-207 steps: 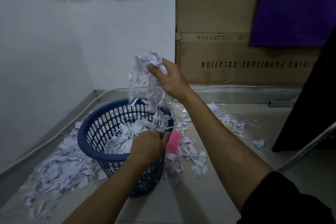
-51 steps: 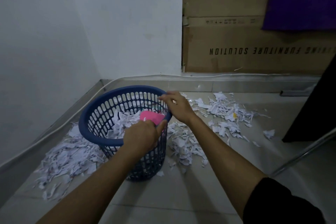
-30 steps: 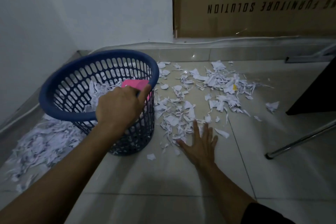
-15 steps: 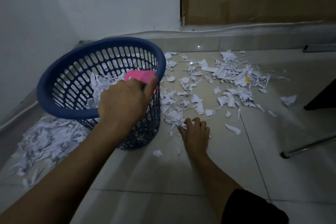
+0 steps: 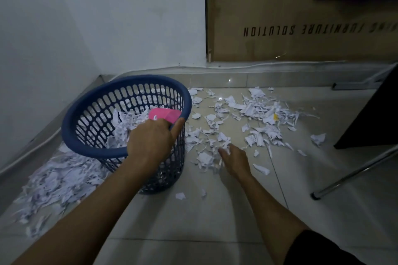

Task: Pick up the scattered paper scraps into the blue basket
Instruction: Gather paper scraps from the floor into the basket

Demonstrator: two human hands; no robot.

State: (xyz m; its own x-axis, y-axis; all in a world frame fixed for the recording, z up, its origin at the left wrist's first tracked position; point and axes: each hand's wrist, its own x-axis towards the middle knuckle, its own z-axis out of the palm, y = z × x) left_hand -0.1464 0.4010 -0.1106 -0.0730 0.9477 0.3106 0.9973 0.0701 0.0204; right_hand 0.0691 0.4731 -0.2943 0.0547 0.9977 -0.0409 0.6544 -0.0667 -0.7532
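White paper scraps (image 5: 254,114) litter the floor (image 5: 215,217) right of the blue basket (image 5: 97,153), more lie left of it and inside. The left hand (image 5: 150,144) grips the basket's near rim, hiding it, beside a pink piece (image 5: 164,114). The right hand (image 5: 234,159) rests among scraps; its fingers are hidden, so its grip can't be told.

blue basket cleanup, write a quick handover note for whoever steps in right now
Left hand grips the rim of the blue basket, with a pink piece at its fingertips.
Right hand is down on the floor, fingers curled into the paper scraps beside the basket.
Done: the basket already holds a heap of scraps.
Left: the spread to the right, the pile left of the basket, and strays in front.
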